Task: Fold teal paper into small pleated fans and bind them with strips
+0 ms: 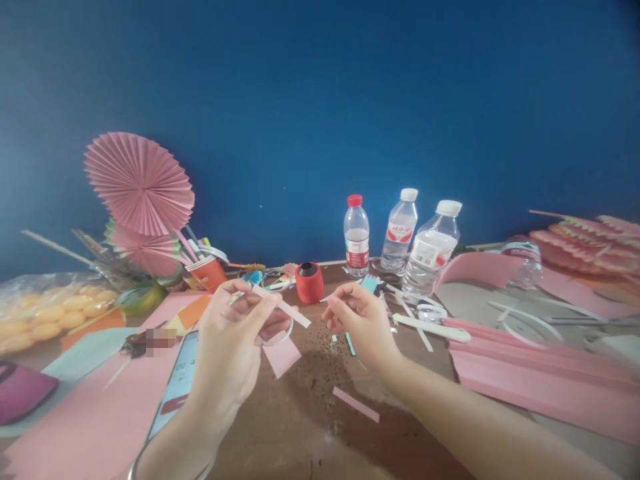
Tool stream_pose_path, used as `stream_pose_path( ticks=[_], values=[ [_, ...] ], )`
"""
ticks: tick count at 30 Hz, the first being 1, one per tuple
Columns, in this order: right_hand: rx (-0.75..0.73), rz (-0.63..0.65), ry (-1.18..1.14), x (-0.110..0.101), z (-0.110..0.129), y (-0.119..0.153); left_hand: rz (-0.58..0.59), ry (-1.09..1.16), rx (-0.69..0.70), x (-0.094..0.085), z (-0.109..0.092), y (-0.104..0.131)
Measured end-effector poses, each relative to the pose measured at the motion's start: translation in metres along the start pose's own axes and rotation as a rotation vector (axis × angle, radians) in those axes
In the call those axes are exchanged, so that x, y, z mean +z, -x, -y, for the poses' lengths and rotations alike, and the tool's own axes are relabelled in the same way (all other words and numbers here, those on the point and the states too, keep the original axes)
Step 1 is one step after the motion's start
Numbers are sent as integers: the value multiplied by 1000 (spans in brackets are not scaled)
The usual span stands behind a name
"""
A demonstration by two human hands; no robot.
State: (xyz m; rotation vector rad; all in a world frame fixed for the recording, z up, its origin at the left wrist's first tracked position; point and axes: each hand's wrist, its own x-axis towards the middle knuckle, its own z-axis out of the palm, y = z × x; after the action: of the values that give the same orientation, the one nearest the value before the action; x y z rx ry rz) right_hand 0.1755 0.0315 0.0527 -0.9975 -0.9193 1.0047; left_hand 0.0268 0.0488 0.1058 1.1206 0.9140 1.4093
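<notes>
Seemingly strip-handling step: left hand (233, 340) pinching pale paper strip (291, 313) above surface (285, 433); right hand (363, 321) near strip's free end, fingertips closed, apparently on pale sliver (324, 299). Next move calls for steady left pinch.

That brown desk (280, 427) over there carries a short pink paper strip (356, 405), a small pink paper square (283, 358), scattered dark specks (326, 357) and a clear plastic bottle with a red cap (357, 250).

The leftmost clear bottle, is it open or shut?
Shut: the leftmost clear bottle has its red cap sitting on top.
</notes>
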Motion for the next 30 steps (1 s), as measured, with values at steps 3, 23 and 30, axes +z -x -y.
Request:
stream_pose_path(
  ticks=[3,23,30],
  values=[
    [-32,66,-15,2,4,4,19,-38,0,0,2,0],
    [73,266,65,6,19,11,82,20,4,-5,-3,2],
    [71,230,-102,-1,10,1,42,49,47,-13,2,-8]
  ],
)
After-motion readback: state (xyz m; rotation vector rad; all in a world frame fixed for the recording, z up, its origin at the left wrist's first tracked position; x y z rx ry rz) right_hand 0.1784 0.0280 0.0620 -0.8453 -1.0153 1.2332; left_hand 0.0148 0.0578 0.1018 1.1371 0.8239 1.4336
